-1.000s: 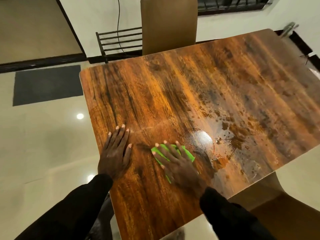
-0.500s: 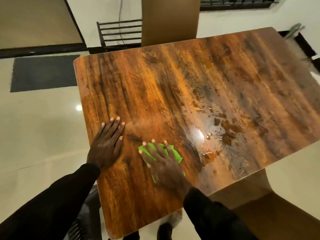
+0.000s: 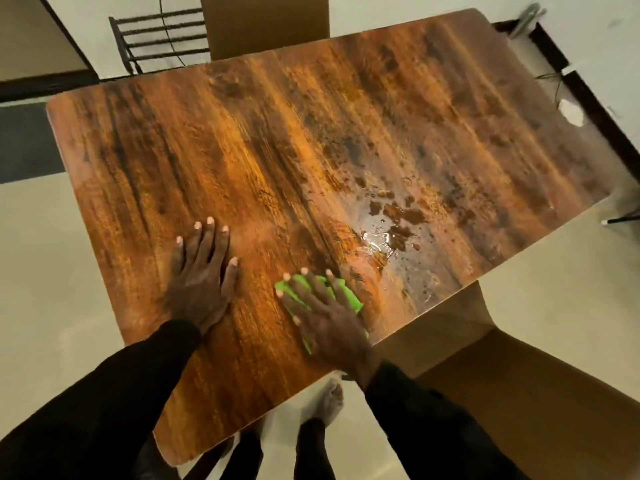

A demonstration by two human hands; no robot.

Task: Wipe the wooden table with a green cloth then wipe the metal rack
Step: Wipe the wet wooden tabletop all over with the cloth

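The wooden table [image 3: 277, 150] fills most of the view, its top glossy and streaked. My right hand [image 3: 325, 313] lies flat with spread fingers on the green cloth [image 3: 348, 294], pressing it onto the table near the front edge. Only the cloth's edges show around my fingers. My left hand [image 3: 201, 275] rests flat on the bare wood to the left of the cloth, fingers straight. A wet patch with droplets [image 3: 388, 233] glistens just right of and beyond the cloth. The dark metal rack [image 3: 156, 39] stands on the floor behind the table's far left corner.
A brown cardboard panel [image 3: 266, 22] stands behind the table's far edge. Another cardboard piece [image 3: 502, 375] lies at the lower right under the table corner. A dark mat [image 3: 24, 143] lies on the pale floor at left. My bare foot [image 3: 329, 403] shows below the front edge.
My right hand has slid the green cloth toward the table's front edge. My left hand stays flat on the wood. The camera has shifted, so the table sits lower and more to the left.
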